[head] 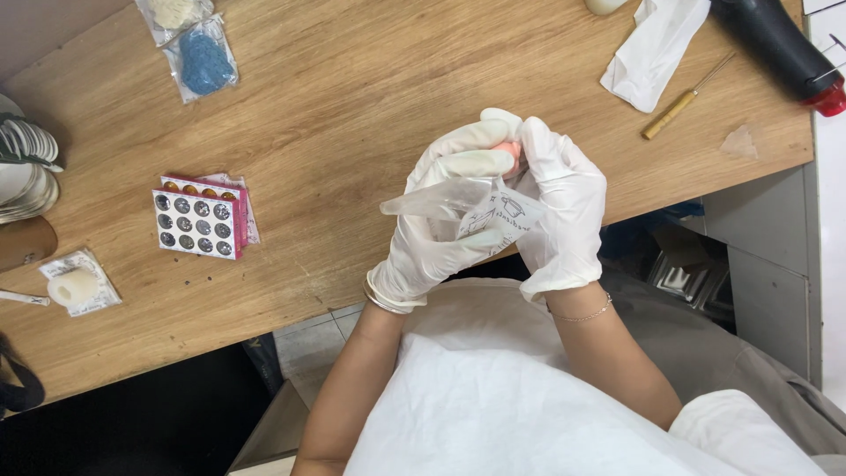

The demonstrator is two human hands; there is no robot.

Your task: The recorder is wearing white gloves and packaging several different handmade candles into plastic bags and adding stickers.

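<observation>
- The left hand (441, 220) and the right hand (555, 207) are both in white gloves, and they are pressed close together above the edge of the wooden table (352, 106).
- Both hands are closed on the same little thing: a small pink sponge (508, 152) that peeks out between the fingertips at the top.
- A clear plastic wrapper (476, 207) with black drawings on it hangs around the pink sponge, and it sits between the two palms (one end sticks out to the left like a thin flap).
- On the table, well away to the left, lies a card of round shiny pieces (196, 224) in rows.
- Near the far left corner is a blue sponge in a clear bag (204, 60).
- Close to the left edge sits a pale round sponge in its own bag (77, 284).
- To the upper right are a crumpled white tissue (656, 48) and a thin tool with a wooden handle (683, 101), lying just beside each other.
</observation>
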